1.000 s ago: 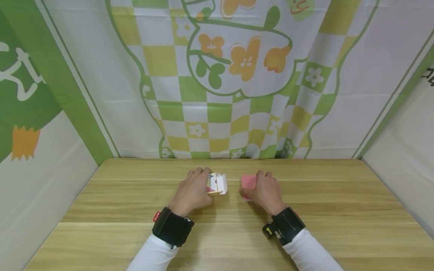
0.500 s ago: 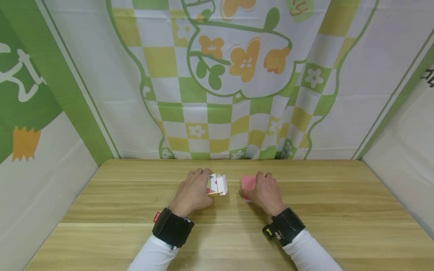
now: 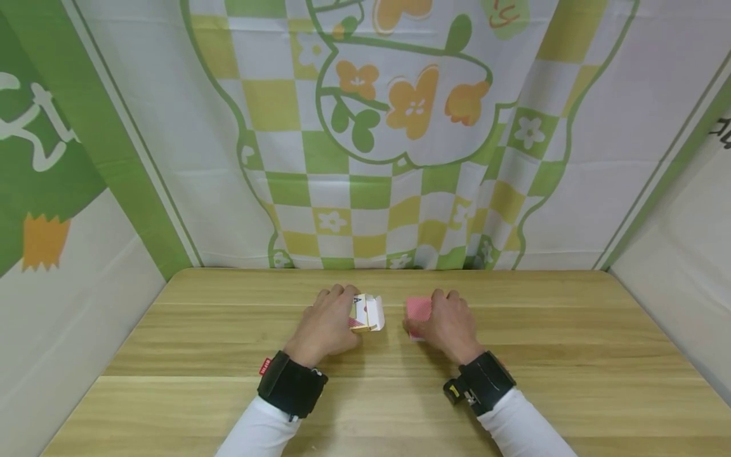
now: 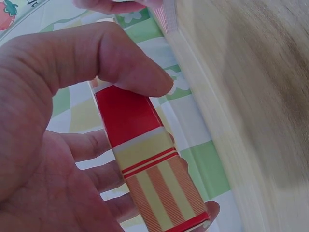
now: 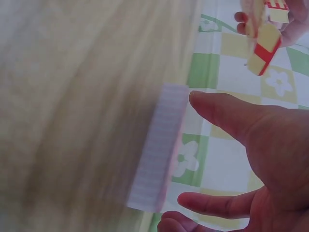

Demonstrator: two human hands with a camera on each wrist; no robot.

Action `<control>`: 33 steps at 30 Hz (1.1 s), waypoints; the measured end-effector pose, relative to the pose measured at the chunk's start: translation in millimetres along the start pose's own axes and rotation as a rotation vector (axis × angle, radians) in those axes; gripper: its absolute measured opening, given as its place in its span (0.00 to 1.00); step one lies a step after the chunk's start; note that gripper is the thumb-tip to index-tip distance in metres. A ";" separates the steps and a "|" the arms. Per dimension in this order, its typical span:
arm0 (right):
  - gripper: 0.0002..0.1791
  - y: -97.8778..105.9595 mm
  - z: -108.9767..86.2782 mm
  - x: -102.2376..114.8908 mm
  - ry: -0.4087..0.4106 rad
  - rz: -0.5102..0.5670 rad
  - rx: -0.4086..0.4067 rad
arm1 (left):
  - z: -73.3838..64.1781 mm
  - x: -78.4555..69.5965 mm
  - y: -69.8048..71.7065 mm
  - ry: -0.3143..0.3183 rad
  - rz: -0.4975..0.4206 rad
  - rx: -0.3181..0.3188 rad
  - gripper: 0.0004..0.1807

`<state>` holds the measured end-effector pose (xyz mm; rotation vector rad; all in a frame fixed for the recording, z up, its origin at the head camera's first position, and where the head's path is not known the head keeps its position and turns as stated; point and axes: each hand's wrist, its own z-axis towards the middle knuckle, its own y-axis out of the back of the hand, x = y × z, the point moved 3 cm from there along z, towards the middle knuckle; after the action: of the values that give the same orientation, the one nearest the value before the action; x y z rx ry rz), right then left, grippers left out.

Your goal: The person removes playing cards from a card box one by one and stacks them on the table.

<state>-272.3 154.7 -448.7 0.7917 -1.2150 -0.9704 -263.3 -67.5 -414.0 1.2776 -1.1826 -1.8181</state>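
At the middle of the table, my left hand (image 3: 325,324) grips a playing card box (image 3: 360,310). Its white end flap (image 3: 376,312) stands open, pointing right. Seen from the left wrist, the thumb presses one edge of the red and cream striped box (image 4: 137,121), and the fingers lie behind it. To the right, a pink-backed deck of playing cards (image 3: 419,307) lies flat, back up. My right hand (image 3: 451,324) spans that deck, thumb at the left edge and fingers at the right. The right wrist view shows the deck's pale side (image 5: 157,150) between thumb and fingertips.
The wooden table (image 3: 388,406) reaches back to a green and yellow checked curtain (image 3: 371,190). White and green cloth walls (image 3: 114,254) close off both sides. A narrow gap of bare wood separates the card box from the deck. Black straps (image 3: 292,384) circle both wrists.
Both hands keep nearly the same place, with the card box and the deck where they were. The whole head view shifts only very slightly.
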 end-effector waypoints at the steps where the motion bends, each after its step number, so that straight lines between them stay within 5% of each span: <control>1: 0.36 1.1 0.0 0.3 0.001 0.004 0.003 | -0.1 -0.3 -0.4 -0.003 -0.001 0.001 0.40; 9: 0.27 14.4 0.5 11.3 0.059 0.125 -0.025 | -0.6 -1.9 -2.4 -0.029 0.009 -0.001 0.40; 16: 0.04 21.0 -3.6 35.1 0.293 0.452 -0.016 | -0.5 -4.0 -3.6 -0.030 0.010 0.012 0.41; 20: 0.03 18.7 -7.3 44.3 0.370 0.595 0.069 | -0.6 -5.2 -3.4 -0.038 0.007 0.010 0.40; 25: 0.04 12.1 -8.8 47.6 0.363 0.641 0.161 | -0.8 -6.7 -2.7 -0.062 0.004 -0.002 0.39; 33: 0.02 7.0 -9.2 44.9 0.275 0.608 0.175 | -1.0 -10.5 -2.2 -0.093 -0.011 -0.019 0.38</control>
<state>-258.9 116.2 -426.7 0.6072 -1.2027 -0.2525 -258.7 -58.0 -412.1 1.2027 -1.2065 -1.9105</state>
